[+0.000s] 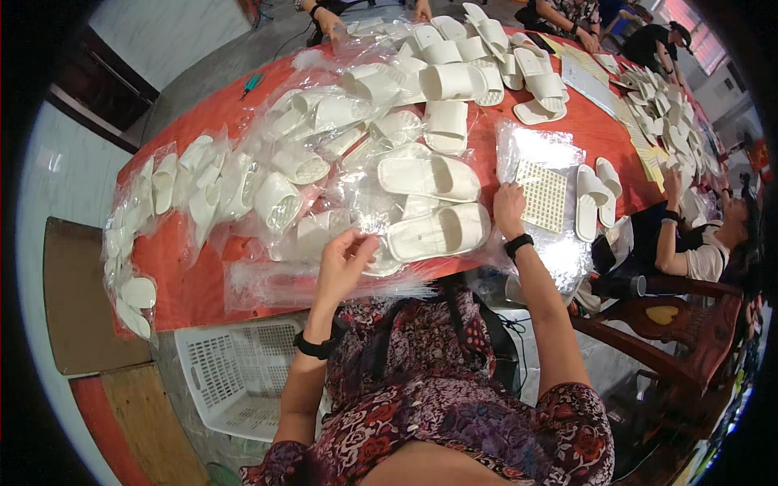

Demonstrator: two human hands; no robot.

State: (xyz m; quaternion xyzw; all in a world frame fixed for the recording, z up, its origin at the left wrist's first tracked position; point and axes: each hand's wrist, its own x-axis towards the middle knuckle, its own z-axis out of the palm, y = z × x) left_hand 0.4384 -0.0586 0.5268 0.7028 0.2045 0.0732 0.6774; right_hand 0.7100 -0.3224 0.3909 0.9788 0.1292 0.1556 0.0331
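Observation:
A pair of white slippers lies side by side in front of me, a far slipper (429, 176) and a near slipper (438, 232). Beside the near slipper's toe end is my left hand (344, 261), its fingers loosely curved and apart, with nothing visible in them. My right hand (510, 212) has its fingers bent together at the left edge of a sheet of small stickers (543, 194), gripping that edge; the fingertips are partly hidden. Under the sheet lies a stack of shiny clear plastic bags (531, 146).
Bagged white slippers (275, 198) cover the left of the red table (182, 283); loose slippers (454, 81) lie at the back. One more pair (596, 194) sits to the right. Flat plastic bags (324, 282) line the front edge. Below stands a white basket (235, 373). Other people work around the table.

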